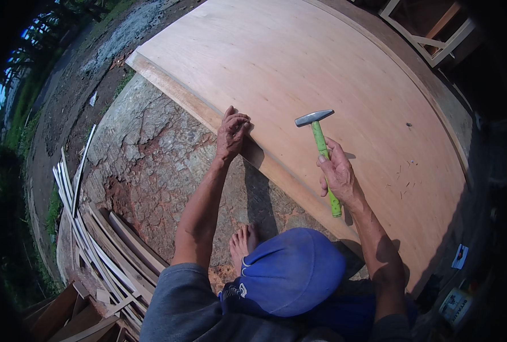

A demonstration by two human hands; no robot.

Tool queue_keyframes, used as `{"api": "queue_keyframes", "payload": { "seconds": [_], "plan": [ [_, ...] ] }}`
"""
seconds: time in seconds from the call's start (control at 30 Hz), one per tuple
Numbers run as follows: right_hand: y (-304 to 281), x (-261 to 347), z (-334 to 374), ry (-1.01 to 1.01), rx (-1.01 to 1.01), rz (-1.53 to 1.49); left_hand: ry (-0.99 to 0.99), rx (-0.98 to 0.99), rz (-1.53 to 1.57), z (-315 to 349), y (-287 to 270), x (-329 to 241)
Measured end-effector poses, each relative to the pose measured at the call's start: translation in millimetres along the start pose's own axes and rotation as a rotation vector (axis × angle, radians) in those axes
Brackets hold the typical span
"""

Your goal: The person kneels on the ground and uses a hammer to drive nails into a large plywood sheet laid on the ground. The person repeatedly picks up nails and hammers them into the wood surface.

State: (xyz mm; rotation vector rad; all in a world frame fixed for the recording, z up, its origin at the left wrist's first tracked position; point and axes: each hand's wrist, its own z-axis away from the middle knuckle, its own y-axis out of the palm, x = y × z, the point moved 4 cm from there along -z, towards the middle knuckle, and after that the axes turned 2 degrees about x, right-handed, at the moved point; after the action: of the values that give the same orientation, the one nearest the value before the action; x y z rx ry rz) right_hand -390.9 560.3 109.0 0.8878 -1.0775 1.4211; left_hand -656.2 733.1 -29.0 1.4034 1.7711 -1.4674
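Note:
My right hand is wrapped round the green handle of a hammer. Its grey steel head is raised over a large, pale plywood sheet. At the sheet's near left edge, my left hand rests against a wooden strip that runs along that edge. The thumb and fingers of this hand are drawn together, and whatever is between them is too small to make out. Several thin nails lie loose on the plywood, right of the hammer.
Rough, cracked concrete lies left of the sheet, with my bare foot on it. Long wooden strips are piled at the lower left. A wooden frame stands at the far right. A white container sits at the lower right.

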Motion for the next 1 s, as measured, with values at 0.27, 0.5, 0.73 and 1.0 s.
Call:
{"api": "queue_keyframes", "payload": {
  "seconds": [0.27, 0.5, 0.73, 1.0],
  "plan": [
    [96, -36, -40, -0.490, -0.036, 0.623, -0.021, 0.006, 0.062, 7, -9, 8],
    [100, -27, -52, -0.426, -0.039, 0.750, -0.059, -0.001, 0.062, 7, -5, 0],
    [98, -24, -52, -0.351, 0.018, 0.854, 0.045, 0.024, 0.066, 7, -8, 0],
    [98, -22, -46, -0.493, -0.070, 0.845, -0.180, -0.106, 0.242, 6, -1, 5]
  ]
}}
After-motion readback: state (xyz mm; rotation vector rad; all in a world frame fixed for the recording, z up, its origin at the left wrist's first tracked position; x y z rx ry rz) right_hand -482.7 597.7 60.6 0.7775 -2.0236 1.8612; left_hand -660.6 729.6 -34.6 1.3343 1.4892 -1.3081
